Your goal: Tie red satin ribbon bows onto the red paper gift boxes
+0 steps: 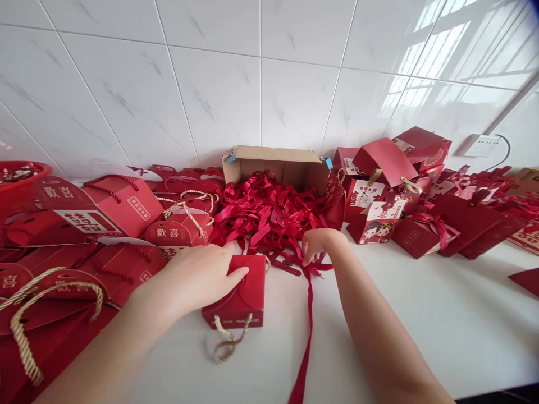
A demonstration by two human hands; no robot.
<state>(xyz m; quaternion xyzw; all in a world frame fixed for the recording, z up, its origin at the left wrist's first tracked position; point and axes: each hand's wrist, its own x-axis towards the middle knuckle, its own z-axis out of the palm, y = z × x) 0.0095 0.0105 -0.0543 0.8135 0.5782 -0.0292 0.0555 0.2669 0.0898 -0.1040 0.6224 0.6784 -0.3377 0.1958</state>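
Note:
My left hand (202,276) is on a small red gift box (250,292), thumb across its lid and fingers over the far left side, partly hidden. A twisted cream cord handle (227,347) hangs from the box's near side onto the white tabletop. At the right edge of a heap of red ribbons (269,216), my right hand (319,245) curls its fingers down on a ribbon. One long red ribbon (309,314) runs from under those fingers toward the near edge. Behind the heap stands an open cardboard box (278,153), with ribbons spilling out of it.
Red gift boxes with cord handles (126,205) crowd the left side, a red basin (25,168) behind them. More red boxes (374,196) stand at the right, some tied with ribbon. A white tiled wall (298,95) closes off the back; a socket (480,146) is on it.

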